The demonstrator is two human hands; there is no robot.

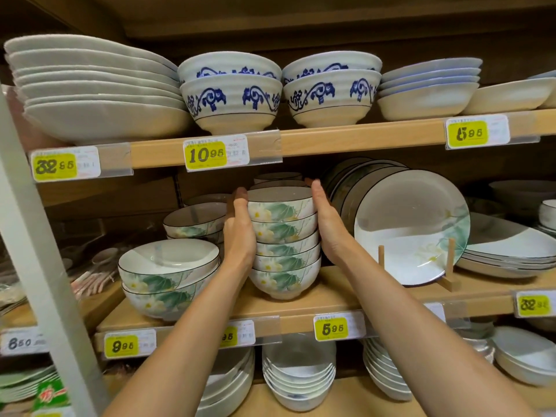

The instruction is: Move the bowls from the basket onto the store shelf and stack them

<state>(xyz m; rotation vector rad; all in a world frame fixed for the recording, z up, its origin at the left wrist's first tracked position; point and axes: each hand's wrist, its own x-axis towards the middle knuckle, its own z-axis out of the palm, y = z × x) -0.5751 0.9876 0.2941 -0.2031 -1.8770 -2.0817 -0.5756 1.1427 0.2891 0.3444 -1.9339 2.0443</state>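
A stack of several small white bowls with green leaf and yellow flower print (284, 245) stands on the middle wooden shelf (337, 299). My left hand (239, 233) presses flat against the stack's left side. My right hand (328, 224) lies against its right side, fingers straight and pointing up. Both hands clasp the stack between them. The basket is out of sight.
Two larger matching bowls (164, 278) sit left of the stack, more behind them. A matching plate (412, 227) leans on a wooden stand to the right. Blue-patterned bowls (231, 94) fill the shelf above. White bowls (298, 377) sit below. A white post (45, 266) runs at left.
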